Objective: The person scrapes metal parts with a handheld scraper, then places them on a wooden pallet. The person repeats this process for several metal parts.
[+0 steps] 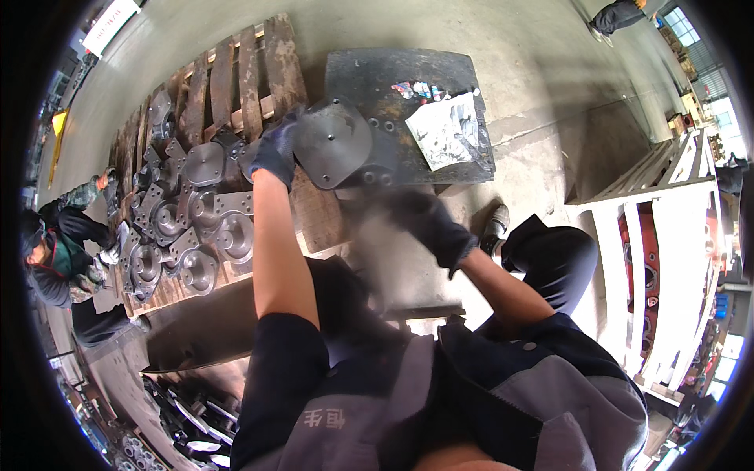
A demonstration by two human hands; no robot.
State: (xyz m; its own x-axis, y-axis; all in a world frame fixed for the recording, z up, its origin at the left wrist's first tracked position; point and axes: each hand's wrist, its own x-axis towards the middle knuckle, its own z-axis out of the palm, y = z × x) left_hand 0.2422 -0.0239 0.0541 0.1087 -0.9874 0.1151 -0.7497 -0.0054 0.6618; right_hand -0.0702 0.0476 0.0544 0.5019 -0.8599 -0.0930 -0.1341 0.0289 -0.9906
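My left hand (276,151), in a dark glove, grips the left edge of a grey metal plate (333,143). The plate is a rounded square with a small hole at its middle and more near its corners. It is tilted, over the near left part of a dark worktable (400,67). My right hand (420,224), also in a dark glove, is off the table's near edge, apart from the plate. Motion smears its fingers, so their hold does not show. A few small metal rings (382,125) lie on the table beside the plate.
A wooden pallet (284,63) on the left bears several grey machined castings (206,165). A co-worker (67,259) crouches beyond it. On the table lie a white plastic sheet (446,132) and colourful scraps (420,90). A slatted crate (628,259) stands at right.
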